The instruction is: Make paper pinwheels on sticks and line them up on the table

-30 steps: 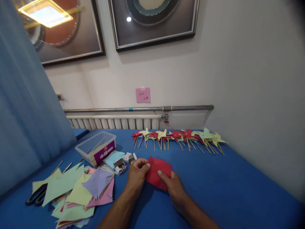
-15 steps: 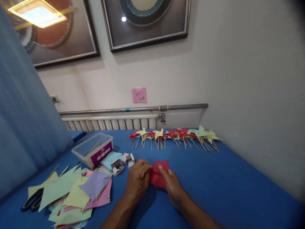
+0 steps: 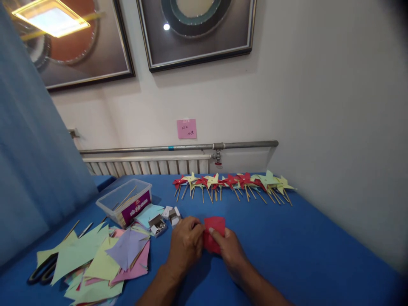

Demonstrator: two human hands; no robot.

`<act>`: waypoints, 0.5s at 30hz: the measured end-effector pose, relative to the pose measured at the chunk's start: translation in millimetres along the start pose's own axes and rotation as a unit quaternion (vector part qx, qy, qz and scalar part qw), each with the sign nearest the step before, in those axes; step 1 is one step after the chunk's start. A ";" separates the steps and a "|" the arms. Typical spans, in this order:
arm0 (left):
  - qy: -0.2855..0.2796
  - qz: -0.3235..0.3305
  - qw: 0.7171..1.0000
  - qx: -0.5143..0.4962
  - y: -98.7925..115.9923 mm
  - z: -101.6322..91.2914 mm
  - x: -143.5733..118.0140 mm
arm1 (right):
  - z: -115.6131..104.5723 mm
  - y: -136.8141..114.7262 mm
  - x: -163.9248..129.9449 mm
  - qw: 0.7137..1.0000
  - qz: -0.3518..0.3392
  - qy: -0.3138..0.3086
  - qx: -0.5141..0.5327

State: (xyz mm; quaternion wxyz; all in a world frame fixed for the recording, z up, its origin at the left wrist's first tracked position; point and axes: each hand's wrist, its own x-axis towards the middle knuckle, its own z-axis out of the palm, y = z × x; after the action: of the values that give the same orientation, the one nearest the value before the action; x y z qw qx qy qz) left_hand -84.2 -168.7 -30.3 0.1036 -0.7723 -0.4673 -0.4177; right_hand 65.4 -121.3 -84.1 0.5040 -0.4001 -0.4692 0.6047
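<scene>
A piece of red paper (image 3: 217, 222), partly folded, is held above the blue tabletop. My right hand (image 3: 230, 250) grips its right side, the thumb lying on top and the other fingers mostly hidden beneath. At the paper's left edge, my left hand (image 3: 188, 239) is closed in a pinch; its fingertips are partly hidden. Just beyond the left hand sit small open boxes, one holding shiny metal pins (image 3: 158, 226). A stack of coloured paper sheets (image 3: 102, 259) with cut slits lies to the left.
Finished paper pinwheels (image 3: 245, 180) on sticks form a row at the table's back. A clear plastic box (image 3: 124, 199) with sticks stands back left. Black-handled scissors (image 3: 43, 268) lie partly under paper. A blue curtain (image 3: 35, 161) hangs left, and a wall (image 3: 344, 148) borders the right.
My right thumb has slid left and down across the red paper. The left hand has shifted slightly to the right, still against the paper's edge.
</scene>
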 end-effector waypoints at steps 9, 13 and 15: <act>-0.080 -0.371 0.851 -0.362 -1.7 -9.2 14.8 | 0.0 -32.6 -17.0 0.984 -0.117 -0.006 -0.135; -0.111 -0.421 0.781 -0.447 -7.4 -6.1 13.7 | 2.8 -36.9 -22.8 0.983 -0.120 -0.056 -0.126; -0.106 -0.431 0.769 -0.460 -8.2 -4.4 12.3 | 3.7 -35.4 -22.2 0.982 -0.116 -0.067 -0.131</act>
State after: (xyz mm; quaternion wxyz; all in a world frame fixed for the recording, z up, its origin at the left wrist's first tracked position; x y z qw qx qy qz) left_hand -90.6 -158.9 -20.3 -0.5054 -0.4842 -0.5110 -0.4991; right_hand 74.0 -141.9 -48.7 0.4812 -0.3644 -0.6203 0.5009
